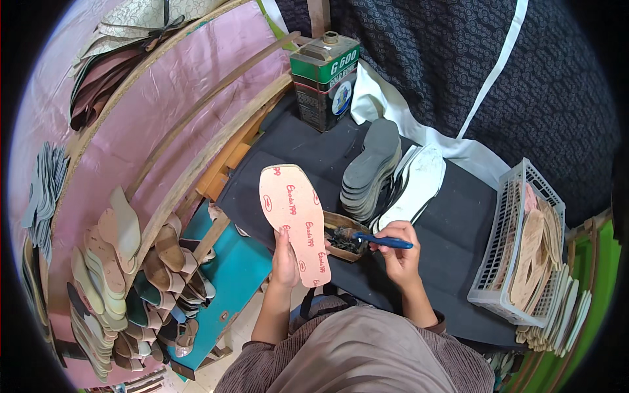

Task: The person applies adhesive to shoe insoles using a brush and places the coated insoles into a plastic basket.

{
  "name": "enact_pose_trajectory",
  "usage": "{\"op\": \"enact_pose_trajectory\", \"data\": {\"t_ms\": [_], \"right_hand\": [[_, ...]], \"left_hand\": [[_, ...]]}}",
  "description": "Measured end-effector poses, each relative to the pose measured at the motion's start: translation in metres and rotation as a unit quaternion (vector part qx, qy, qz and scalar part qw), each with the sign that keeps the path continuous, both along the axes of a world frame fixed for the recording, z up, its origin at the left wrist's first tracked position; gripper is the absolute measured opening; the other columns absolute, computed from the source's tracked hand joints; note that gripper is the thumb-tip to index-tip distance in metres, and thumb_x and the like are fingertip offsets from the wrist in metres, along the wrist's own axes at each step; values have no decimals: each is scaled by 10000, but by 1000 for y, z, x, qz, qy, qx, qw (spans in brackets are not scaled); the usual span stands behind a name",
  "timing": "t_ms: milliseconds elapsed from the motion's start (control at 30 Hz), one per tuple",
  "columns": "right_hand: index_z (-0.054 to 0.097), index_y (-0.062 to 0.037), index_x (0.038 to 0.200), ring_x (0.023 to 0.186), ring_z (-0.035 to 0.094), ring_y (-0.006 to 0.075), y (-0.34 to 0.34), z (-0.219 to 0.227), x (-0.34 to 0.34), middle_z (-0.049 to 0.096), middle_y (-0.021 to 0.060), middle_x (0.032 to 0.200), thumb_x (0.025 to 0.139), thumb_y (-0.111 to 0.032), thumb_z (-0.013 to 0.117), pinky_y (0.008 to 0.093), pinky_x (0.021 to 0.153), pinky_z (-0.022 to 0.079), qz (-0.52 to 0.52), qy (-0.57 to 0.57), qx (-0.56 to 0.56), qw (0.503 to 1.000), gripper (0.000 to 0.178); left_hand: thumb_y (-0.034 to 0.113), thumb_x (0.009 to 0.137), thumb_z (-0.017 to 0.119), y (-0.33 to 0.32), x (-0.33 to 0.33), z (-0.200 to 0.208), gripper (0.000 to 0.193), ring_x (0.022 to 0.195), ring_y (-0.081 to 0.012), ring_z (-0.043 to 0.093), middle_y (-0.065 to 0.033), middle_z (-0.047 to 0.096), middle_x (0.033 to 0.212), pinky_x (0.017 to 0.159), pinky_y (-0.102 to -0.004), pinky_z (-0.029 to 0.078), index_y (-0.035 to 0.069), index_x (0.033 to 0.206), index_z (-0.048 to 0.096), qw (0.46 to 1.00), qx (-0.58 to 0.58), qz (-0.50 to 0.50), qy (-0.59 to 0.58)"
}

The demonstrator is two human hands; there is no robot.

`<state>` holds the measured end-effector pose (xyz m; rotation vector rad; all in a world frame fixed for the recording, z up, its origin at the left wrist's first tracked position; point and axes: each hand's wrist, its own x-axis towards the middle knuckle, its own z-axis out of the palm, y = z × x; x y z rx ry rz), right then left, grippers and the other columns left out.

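Holding a pink, red-printed insole [298,216] in the left hand's grip [284,262], thumb on its printed face, over the near left part of the dark desk [452,242]. Grasping a blue-handled brush [393,242] in the right hand's grip [401,254], tip at a brown tray [341,219]. Beyond, on the desk: stacked grey insoles [371,173], white insoles [419,187] beside them, then a green-and-black can [321,75].

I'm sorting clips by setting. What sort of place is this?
Probably a shoemaking workshop: grey sole-shaped pieces are stacked on the dark table, shoes sit in rows at the left, and the left hand holds a pink sole-shaped piece.
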<state>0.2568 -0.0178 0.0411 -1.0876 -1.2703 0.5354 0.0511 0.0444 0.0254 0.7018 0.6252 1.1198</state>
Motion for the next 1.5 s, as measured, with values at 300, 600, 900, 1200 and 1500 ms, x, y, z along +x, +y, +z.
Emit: {"op": "enact_pose_trajectory", "data": {"t_ms": [300,600,900,1200,1500], "right_hand": [[602,-29,914,795,660,265,15,51,-12,647,170,929,703,-110,781,319,664,544,-57,-215,229,948,288],[626,4,957,888,640,321,37,44,-54,607,183,1057,659,-65,700,370,756,543,138,-299,304,894,314],[633,-10,920,899,644,302,39,52,-49,611,161,1064,665,-79,700,351,760,550,150,-311,285,894,273],[638,-13,912,883,643,300,38,56,-53,619,146,1021,620,-66,727,366,762,544,175,-343,262,885,310],[636,-12,884,900,644,306,35,56,-50,620,160,1035,656,-78,698,361,763,541,141,-313,250,905,245]], "left_hand": [[363,999,268,-3,1,-2,452,897,-275,626,-187,508,1159,739,-402,552,80,1346,202,997,65,-50,-10],[316,999,342,-7,2,-11,493,1094,-197,525,-119,437,1284,887,-340,478,94,1411,187,998,53,2,27],[321,998,344,-5,-1,7,500,1125,-201,511,-121,432,1296,930,-348,451,110,1416,168,998,66,-18,14],[306,1004,321,0,-9,-16,464,1088,-222,532,-132,449,1263,865,-346,482,98,1400,198,999,28,-34,22],[327,992,360,5,-10,-13,536,1119,-194,504,-123,405,1323,932,-352,439,73,1418,158,995,90,-35,37]]}}
